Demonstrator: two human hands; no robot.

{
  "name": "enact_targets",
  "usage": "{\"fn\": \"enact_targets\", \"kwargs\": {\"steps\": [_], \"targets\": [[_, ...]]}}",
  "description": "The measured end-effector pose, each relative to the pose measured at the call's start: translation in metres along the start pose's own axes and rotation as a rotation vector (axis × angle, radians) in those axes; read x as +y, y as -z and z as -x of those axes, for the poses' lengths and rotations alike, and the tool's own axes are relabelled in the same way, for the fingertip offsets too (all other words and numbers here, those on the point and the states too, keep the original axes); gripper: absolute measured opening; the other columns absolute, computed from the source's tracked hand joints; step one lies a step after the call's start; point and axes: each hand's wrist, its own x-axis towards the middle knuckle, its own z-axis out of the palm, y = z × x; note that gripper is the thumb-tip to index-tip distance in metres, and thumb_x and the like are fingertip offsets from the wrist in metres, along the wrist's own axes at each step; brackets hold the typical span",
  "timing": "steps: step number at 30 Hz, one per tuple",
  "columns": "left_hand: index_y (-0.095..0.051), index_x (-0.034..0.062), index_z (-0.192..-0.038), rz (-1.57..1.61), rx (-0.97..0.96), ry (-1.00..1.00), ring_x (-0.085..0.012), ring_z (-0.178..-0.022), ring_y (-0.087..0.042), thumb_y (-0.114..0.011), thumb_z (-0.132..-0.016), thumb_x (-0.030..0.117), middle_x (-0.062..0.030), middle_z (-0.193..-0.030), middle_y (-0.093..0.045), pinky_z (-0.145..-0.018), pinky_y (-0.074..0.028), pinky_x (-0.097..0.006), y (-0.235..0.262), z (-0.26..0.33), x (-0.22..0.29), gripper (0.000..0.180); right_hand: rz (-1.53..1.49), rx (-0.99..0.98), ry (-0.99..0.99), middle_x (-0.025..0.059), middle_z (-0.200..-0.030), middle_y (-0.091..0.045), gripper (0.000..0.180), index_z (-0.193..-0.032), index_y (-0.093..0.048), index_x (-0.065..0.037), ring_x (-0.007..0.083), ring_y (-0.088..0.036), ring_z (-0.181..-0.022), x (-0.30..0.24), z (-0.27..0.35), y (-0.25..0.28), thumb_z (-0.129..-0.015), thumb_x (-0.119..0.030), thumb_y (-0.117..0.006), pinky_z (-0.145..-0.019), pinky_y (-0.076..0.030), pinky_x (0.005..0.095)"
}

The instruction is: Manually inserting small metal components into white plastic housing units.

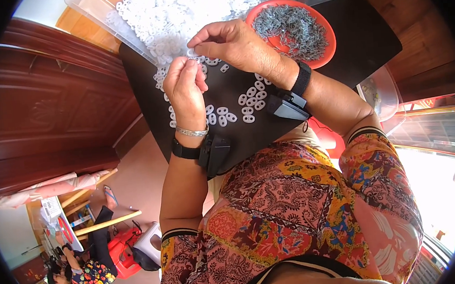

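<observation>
My left hand (185, 89) is closed in a pinch, its thumb and forefinger together at the edge of a white two-hole plastic piece (192, 53). My right hand (230, 44) reaches over from the right and grips the same small piece between thumb and fingers. The fingertips of both hands almost meet there; whether anything else sits between them is too small to tell. More white oval pieces (222, 120) lie on the black tabletop (299, 96), some near my left wrist and others in rows (253, 101) to the right.
Behind my hands a clear plastic bin (134, 40) is heaped with white pieces. At its right stands a red-orange bowl (330, 38) of small grey metal parts. Dark wooden furniture (49, 113) borders the left. Another person (83, 276) is at the lower left.
</observation>
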Motion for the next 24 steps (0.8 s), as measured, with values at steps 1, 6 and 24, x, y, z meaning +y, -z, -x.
{"fn": "enact_targets", "kwargs": {"steps": [1,6,24], "targets": [[-0.055,0.0013,-0.078,0.000,0.002,0.000,-0.0051,-0.046,-0.042,-0.051,-0.087,0.016,-0.0007,-0.061,-0.050,-0.043,-0.033,-0.018,0.001,0.000,0.000,0.017,-0.004,-0.007,-0.007,0.0001,-0.083,-0.065,0.015,-0.097,-0.067,-0.002,0.0040,-0.057,-0.077,0.000,0.000,-0.001,-0.084,-0.009,-0.063,-0.071,-0.047,0.0192],[-0.055,0.0015,-0.079,0.032,0.007,0.023,-0.0054,-0.045,-0.042,-0.051,-0.087,0.016,-0.0010,-0.060,-0.051,-0.042,-0.032,-0.018,0.003,-0.001,-0.001,0.017,0.081,-0.065,0.003,0.0011,-0.086,-0.065,0.020,-0.101,-0.064,-0.002,0.0054,-0.058,-0.077,-0.004,0.001,-0.002,-0.083,-0.009,-0.064,-0.072,-0.047,0.0198],[-0.052,0.0013,-0.092,-0.160,-0.109,-0.219,-0.0054,-0.056,-0.044,-0.051,-0.091,0.019,-0.0007,-0.066,-0.052,-0.051,-0.036,-0.020,0.008,-0.003,0.009,0.018,-0.029,-0.123,0.140,0.0008,-0.085,-0.062,0.026,-0.103,-0.058,-0.001,0.0068,-0.058,-0.080,-0.013,0.007,-0.002,-0.080,-0.005,-0.068,-0.073,-0.048,0.0212]]}}
